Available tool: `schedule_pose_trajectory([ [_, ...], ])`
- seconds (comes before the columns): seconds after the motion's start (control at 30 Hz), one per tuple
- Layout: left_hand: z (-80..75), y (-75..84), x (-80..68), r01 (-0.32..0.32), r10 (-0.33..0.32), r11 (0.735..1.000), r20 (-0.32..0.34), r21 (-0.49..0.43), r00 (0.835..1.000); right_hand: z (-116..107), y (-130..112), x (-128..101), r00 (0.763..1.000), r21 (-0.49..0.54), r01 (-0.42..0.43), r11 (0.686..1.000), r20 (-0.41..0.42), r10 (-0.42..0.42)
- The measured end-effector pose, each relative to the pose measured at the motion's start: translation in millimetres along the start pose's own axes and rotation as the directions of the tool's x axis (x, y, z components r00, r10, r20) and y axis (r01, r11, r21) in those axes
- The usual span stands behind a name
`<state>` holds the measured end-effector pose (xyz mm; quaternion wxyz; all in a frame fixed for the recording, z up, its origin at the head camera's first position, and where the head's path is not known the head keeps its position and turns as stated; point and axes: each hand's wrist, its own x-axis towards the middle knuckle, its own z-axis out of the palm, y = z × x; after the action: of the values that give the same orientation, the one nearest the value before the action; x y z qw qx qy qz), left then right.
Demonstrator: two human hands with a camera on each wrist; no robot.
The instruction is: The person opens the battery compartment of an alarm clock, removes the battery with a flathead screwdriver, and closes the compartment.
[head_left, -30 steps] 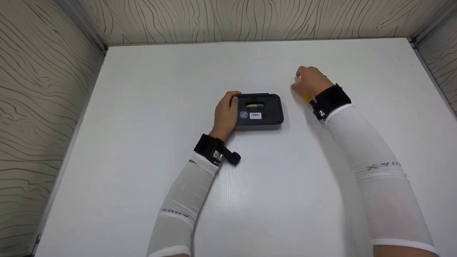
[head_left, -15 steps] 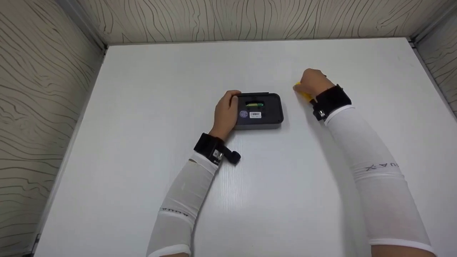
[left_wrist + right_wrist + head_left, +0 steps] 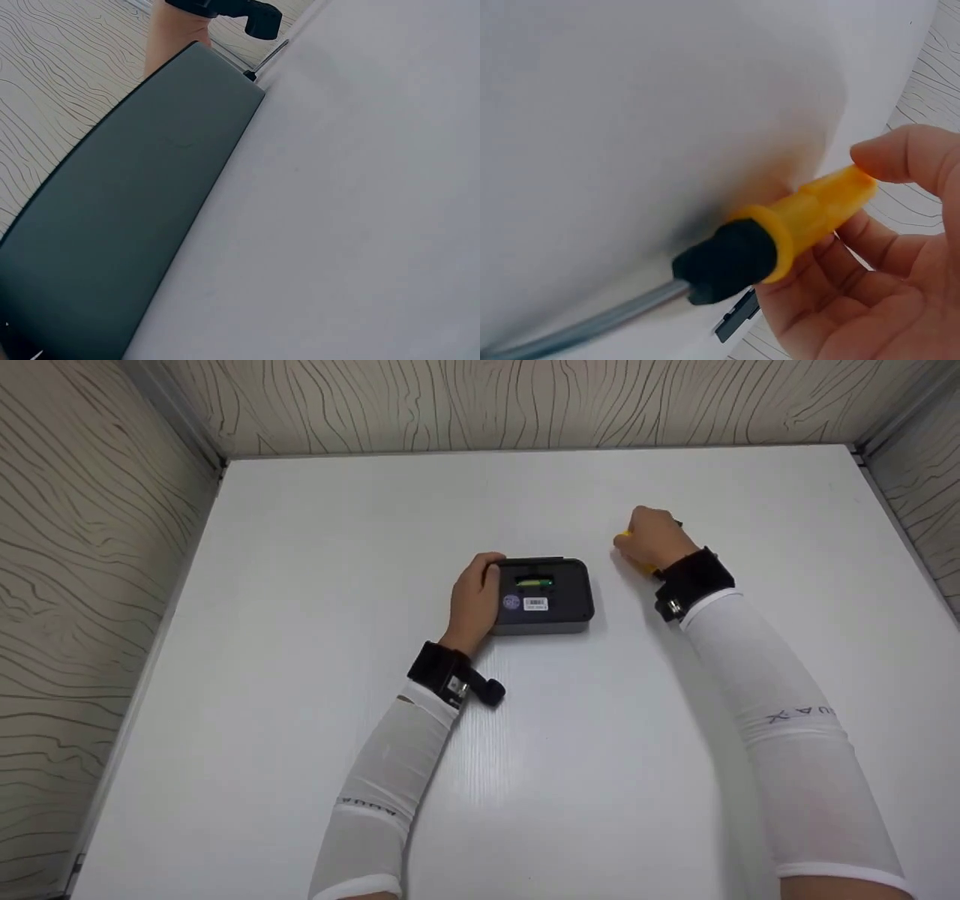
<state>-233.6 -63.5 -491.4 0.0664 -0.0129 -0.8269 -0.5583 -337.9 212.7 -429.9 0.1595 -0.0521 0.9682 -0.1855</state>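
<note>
The left hand (image 3: 475,601) is resting against the left end of a dark grey device (image 3: 546,595), fingers curling over its far left corner, holding it on the white counter (image 3: 300,622). The device is lying flat near the middle of the counter, with a small white label and a green part showing on its top face. To its right and slightly farther away, the right hand (image 3: 654,538) is closing around a yellow-handled screwdriver (image 3: 780,232), whose metal shaft is lying low over the counter.

A white table (image 3: 300,585) bears a dark grey device (image 3: 551,596) lying flat near its middle.
</note>
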Motion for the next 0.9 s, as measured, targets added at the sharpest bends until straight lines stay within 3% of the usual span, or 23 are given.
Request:
schedule_pose_trajectory([
  [0.17,2.1,0.6,-0.1,0.01,-0.01,1.0,0.014,0.003,1.0,1.9,6.2,-2.9,0.998,0.057,0.014,0.998,-0.065,-0.01],
  [0.37,3.0,1.6,0.7,0.011,-0.011,1.0,0.009,-0.008,1.0,2.3,15.8,-2.9,0.994,0.195,0.023,0.981,-0.112,-0.001],
  [0.5,2.6,1.6,0.6,0.013,-0.013,1.0,0.013,-0.007,1.0,1.9,20.5,-2.8,0.996,0.329,0.001,0.944,-0.09,0.031],
  [0.73,0.6,1.5,0.6,0.014,-0.014,1.0,0.006,-0.007,1.0,-5.2,21.6,-6.4,0.994,0.542,-0.101,0.834,0.019,0.109],
  [0.83,-0.1,2.7,0.3,0.013,-0.013,1.0,0.007,-0.008,1.0,-7.3,23.4,-8.3,0.993,0.557,-0.108,0.824,0.03,0.11],
  [0.9,0.0,2.9,0.5,0.014,-0.014,1.0,0.007,-0.006,1.0,-7.8,24.2,-9.9,0.994,0.538,-0.1,0.837,0.023,0.104],
])
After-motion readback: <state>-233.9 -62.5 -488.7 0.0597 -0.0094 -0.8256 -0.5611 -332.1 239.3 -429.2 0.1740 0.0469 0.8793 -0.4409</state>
